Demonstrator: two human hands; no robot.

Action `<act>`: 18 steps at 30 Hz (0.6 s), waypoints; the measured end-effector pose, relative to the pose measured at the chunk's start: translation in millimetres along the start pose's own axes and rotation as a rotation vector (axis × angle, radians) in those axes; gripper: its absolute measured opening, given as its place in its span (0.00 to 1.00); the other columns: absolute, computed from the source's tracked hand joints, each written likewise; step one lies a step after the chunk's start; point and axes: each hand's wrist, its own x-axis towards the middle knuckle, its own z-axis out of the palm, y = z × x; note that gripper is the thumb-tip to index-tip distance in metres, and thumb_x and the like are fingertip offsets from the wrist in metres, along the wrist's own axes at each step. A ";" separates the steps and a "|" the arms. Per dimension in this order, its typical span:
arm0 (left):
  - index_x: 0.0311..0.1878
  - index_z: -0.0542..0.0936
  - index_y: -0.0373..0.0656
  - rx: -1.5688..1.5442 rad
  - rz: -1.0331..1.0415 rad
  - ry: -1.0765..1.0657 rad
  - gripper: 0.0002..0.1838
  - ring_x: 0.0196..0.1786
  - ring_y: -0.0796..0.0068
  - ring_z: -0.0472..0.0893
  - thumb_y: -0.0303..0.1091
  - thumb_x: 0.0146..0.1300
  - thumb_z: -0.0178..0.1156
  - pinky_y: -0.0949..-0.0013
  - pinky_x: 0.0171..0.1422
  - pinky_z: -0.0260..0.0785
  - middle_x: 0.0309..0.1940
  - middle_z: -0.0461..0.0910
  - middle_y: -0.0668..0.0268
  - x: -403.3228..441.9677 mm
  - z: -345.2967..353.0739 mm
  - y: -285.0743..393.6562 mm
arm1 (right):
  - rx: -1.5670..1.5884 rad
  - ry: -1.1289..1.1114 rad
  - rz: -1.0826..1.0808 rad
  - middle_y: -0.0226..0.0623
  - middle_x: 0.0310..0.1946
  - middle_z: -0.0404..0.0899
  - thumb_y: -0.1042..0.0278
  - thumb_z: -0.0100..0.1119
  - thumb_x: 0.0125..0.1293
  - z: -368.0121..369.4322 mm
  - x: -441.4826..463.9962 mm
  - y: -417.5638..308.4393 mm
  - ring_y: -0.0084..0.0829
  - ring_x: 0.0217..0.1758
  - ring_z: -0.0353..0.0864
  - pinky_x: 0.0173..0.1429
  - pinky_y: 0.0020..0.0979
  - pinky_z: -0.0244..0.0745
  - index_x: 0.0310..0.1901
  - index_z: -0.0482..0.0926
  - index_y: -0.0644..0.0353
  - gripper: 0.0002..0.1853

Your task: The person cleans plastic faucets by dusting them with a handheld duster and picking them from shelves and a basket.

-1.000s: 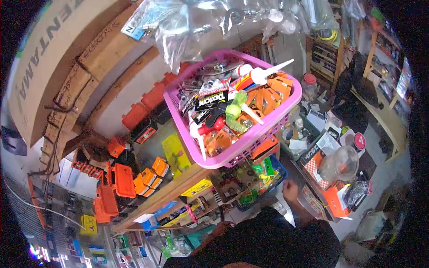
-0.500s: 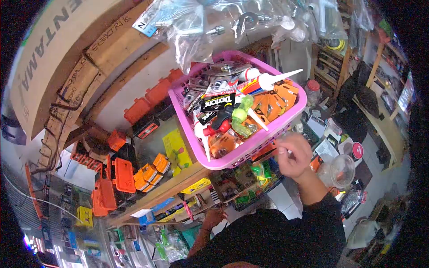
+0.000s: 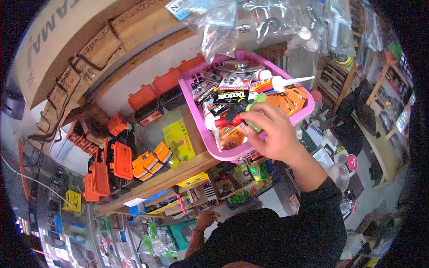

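A pink plastic basket (image 3: 196, 117) holds packaged goods, among them a black Dextone epoxy pack (image 3: 231, 96), a silicone tube (image 3: 268, 84) with a white nozzle, and orange blister cards (image 3: 288, 102). My right hand (image 3: 272, 131) reaches over its near side. Thumb and index finger are apart around a translucent green plastic piece (image 3: 254, 126), partly covered by the fingers; whether they press on it is unclear. Just left of the fingertips lies a red and black plastic tap (image 3: 230, 119). My left hand (image 3: 207, 220) is low beside my body near the shelf, fingers loosely bent, nothing visible in it.
Orange toolboxes (image 3: 121, 161) and small orange boxes (image 3: 152, 161) stand on the counter left of the basket. Clear plastic bags (image 3: 219, 33) hang above it. A shelf below holds a yellow box (image 3: 193, 179) and a dark crate (image 3: 254, 196). Clutter covers the floor at right.
My right hand has moved from outside the basket's near right corner up and left over its contents. The view has shifted slightly. My left hand stays low.
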 end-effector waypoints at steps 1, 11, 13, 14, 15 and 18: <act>0.29 0.80 0.43 -0.010 0.016 0.012 0.12 0.24 0.78 0.80 0.22 0.52 0.45 0.74 0.30 0.71 0.22 0.80 0.66 0.0 3.5 -0.3 | -0.028 0.001 -0.021 0.37 0.34 0.71 0.68 0.56 0.50 2.0 2.2 0.1 0.39 0.36 0.72 0.40 0.36 0.67 0.39 0.73 0.57 0.13; 0.35 0.79 0.44 0.248 0.027 0.272 0.12 0.30 0.69 0.80 0.30 0.55 0.44 0.69 0.37 0.71 0.22 0.79 0.65 -0.6 18.3 -43.9 | -0.135 -0.113 0.130 0.40 0.42 0.70 0.65 0.55 0.50 12.6 10.7 1.5 0.41 0.48 0.67 0.52 0.41 0.59 0.48 0.69 0.57 0.21; 0.36 0.78 0.45 0.086 -0.143 0.217 0.13 0.31 0.67 0.80 0.31 0.55 0.44 0.68 0.37 0.71 0.23 0.79 0.64 -3.9 6.3 -7.1 | -0.233 -0.133 0.149 0.40 0.43 0.70 0.66 0.56 0.49 15.5 9.4 0.8 0.41 0.50 0.67 0.53 0.40 0.59 0.49 0.69 0.57 0.22; 0.35 0.79 0.46 0.066 -0.134 0.236 0.13 0.30 0.67 0.79 0.31 0.54 0.43 0.67 0.37 0.71 0.24 0.79 0.64 -2.1 8.7 -13.2 | -0.231 -0.160 0.172 0.40 0.43 0.70 0.66 0.56 0.49 15.7 9.7 0.4 0.40 0.51 0.66 0.54 0.40 0.59 0.50 0.69 0.56 0.23; 0.34 0.79 0.46 0.047 -0.125 0.254 0.13 0.29 0.66 0.79 0.31 0.54 0.43 0.67 0.37 0.71 0.24 0.79 0.63 -1.0 10.8 -18.6 | -0.230 -0.161 0.166 0.40 0.43 0.70 0.66 0.56 0.49 16.4 10.1 0.3 0.40 0.51 0.66 0.54 0.40 0.59 0.50 0.69 0.56 0.23; 0.32 0.80 0.48 0.166 -0.063 0.175 0.13 0.29 0.64 0.79 0.30 0.53 0.44 0.65 0.37 0.71 0.25 0.79 0.63 0.3 8.7 -24.7 | -0.261 -0.182 0.208 0.39 0.44 0.70 0.66 0.56 0.49 19.1 11.8 -0.7 0.40 0.51 0.66 0.53 0.41 0.59 0.50 0.69 0.56 0.23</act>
